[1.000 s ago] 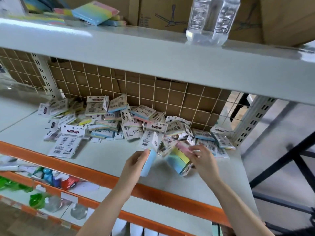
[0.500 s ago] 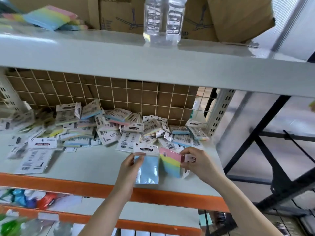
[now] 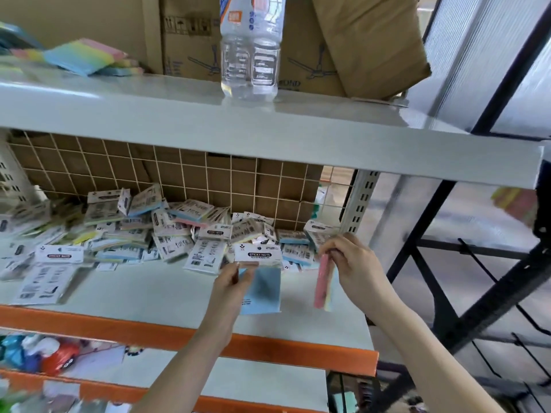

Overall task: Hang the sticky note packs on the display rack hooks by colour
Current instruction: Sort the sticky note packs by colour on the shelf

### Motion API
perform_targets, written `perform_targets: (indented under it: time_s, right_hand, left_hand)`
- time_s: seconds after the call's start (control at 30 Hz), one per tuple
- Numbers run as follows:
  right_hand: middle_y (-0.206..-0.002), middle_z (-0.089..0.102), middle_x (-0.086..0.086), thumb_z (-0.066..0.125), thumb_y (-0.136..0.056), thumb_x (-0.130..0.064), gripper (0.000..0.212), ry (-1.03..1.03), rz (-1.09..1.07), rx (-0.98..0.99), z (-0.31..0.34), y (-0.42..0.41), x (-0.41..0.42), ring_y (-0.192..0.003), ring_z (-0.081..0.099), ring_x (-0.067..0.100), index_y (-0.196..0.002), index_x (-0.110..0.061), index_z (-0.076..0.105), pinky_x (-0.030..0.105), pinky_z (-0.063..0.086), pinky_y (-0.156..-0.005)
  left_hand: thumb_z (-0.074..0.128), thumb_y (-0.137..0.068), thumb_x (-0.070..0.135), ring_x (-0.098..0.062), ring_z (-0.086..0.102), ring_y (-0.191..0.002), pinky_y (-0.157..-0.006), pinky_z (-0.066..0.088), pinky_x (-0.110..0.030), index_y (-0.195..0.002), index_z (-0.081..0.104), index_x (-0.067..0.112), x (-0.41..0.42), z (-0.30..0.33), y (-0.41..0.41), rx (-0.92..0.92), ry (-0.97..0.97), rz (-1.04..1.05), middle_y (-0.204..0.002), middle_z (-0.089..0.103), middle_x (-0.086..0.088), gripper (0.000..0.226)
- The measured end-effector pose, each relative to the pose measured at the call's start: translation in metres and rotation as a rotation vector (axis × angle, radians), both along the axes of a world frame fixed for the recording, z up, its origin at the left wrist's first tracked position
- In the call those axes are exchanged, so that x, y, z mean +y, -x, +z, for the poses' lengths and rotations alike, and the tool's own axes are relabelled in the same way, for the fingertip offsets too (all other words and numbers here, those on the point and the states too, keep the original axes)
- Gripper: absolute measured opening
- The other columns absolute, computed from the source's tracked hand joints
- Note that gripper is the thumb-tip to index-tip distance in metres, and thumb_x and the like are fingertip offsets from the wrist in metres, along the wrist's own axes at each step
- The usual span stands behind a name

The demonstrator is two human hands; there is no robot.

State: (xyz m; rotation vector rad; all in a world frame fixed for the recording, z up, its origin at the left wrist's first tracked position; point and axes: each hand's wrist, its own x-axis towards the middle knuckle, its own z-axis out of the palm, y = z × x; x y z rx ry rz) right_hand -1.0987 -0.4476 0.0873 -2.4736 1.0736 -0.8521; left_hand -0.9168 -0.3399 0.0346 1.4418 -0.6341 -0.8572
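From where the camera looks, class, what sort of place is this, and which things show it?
Probably a shop stockroom or stationery store. A pile of carded sticky note packs lies on a metal shelf with a wire grid back, and cardboard cartons sit above.

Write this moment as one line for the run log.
left hand: holds blue sticky note pack | right hand: holds multicolour pack edge-on | pile of packs: on shelf | hung: none seen
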Motion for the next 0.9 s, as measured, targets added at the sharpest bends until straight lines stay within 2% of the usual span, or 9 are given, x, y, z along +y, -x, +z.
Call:
perform_targets:
  time_s: [0.07,0.2,0.3,0.4,0.47,0.57,0.67,0.8,0.9]
  right_hand:
    - [-0.099,0.051,-0.006,0.046,-0.093,-0.002,0.025,-0.009,0.026,0.027,0.007,0.008,0.002,-0.098,0.054,0.019,-0.093,-0.021,0.063,0.026,0.043,-0.081]
    - [-0.111,0.057,-0.004,0.049,-0.092,-0.009,0.022,0.051,0.063,0.127,0.018,0.022,0.010,-0.109,0.050,0.021,-0.100,-0.025,0.062,0.042,0.042,-0.093]
    - [-0.120,0.057,-0.005,0.049,-0.090,-0.006,0.031,0.128,0.071,0.243,0.025,0.029,0.019,-0.119,0.046,0.019,-0.109,-0.028,0.061,0.037,0.037,-0.101]
    - [-0.122,0.057,-0.003,0.047,-0.088,-0.004,0.038,0.211,0.100,0.329,0.029,0.038,0.025,-0.121,0.045,0.021,-0.114,-0.029,0.059,0.039,0.036,-0.100]
    - [-0.119,0.059,-0.001,0.046,-0.087,-0.003,0.038,0.241,0.124,0.342,0.029,0.048,0.028,-0.119,0.046,0.023,-0.114,-0.026,0.059,0.039,0.035,-0.098]
    - [-0.114,0.063,-0.001,0.051,-0.085,-0.002,0.034,0.276,0.176,0.280,0.026,0.066,0.032,-0.114,0.050,0.025,-0.112,-0.022,0.058,0.037,0.038,-0.096]
    - [-0.124,0.058,0.005,0.059,-0.084,-0.004,0.042,0.283,0.187,0.195,0.022,0.089,0.039,-0.120,0.047,0.028,-0.124,-0.016,0.052,0.038,0.036,-0.102]
    - [-0.128,0.051,0.007,0.061,-0.090,-0.017,0.043,0.266,0.121,-0.037,0.017,0.134,0.053,-0.121,0.046,0.028,-0.130,-0.010,0.049,0.040,0.043,-0.101]
    - [-0.128,0.045,-0.001,0.060,-0.092,-0.028,0.048,0.070,0.049,-0.188,0.009,0.171,0.062,-0.121,0.044,0.016,-0.134,-0.010,0.042,0.028,0.041,-0.101]
  left_hand:
    - [0.053,-0.096,0.018,-0.015,0.052,-0.088,-0.073,0.036,-0.033,-0.099,0.065,0.023,-0.002,0.007,0.013,-0.013,-0.003,-0.021,-0.094,0.062,0.007,0.014]
    - [0.049,-0.098,0.018,-0.021,0.059,-0.091,-0.069,0.040,-0.032,-0.098,0.064,0.024,-0.008,0.017,0.046,-0.007,-0.022,-0.085,-0.097,0.067,0.001,0.016]
    - [0.048,-0.099,0.021,-0.020,0.062,-0.086,-0.065,0.047,-0.030,-0.094,0.066,0.023,-0.010,0.021,0.075,0.004,-0.079,-0.127,-0.099,0.070,-0.004,0.019]
    - [0.047,-0.099,0.030,-0.025,0.066,-0.095,-0.086,0.051,-0.042,-0.097,0.068,0.020,-0.007,0.026,0.104,0.179,-0.093,-0.131,-0.099,0.072,-0.008,0.023]
    - [0.043,-0.098,0.040,-0.020,0.069,-0.089,-0.083,0.053,-0.037,-0.100,0.067,0.020,0.001,0.033,0.122,0.277,-0.076,-0.182,-0.093,0.075,-0.004,0.031]
    - [0.056,-0.082,0.045,-0.017,0.071,-0.085,-0.075,0.054,-0.032,-0.106,0.064,0.014,0.011,0.036,0.147,0.211,-0.006,-0.285,-0.092,0.074,-0.003,0.040]
    - [0.064,-0.077,0.028,-0.015,0.070,-0.074,-0.056,0.053,-0.024,-0.105,0.061,0.009,0.018,0.037,0.173,0.172,0.053,-0.246,-0.083,0.073,-0.003,0.034]
    - [0.066,-0.071,0.020,-0.019,0.071,-0.076,-0.058,0.055,-0.029,-0.101,0.063,0.011,0.028,0.039,0.203,0.165,0.125,-0.175,-0.086,0.074,-0.007,0.031]
    - [0.068,-0.067,0.022,-0.021,0.069,-0.074,-0.056,0.052,-0.030,-0.098,0.062,0.007,0.036,0.042,0.226,0.073,0.163,-0.149,-0.086,0.072,-0.009,0.035]
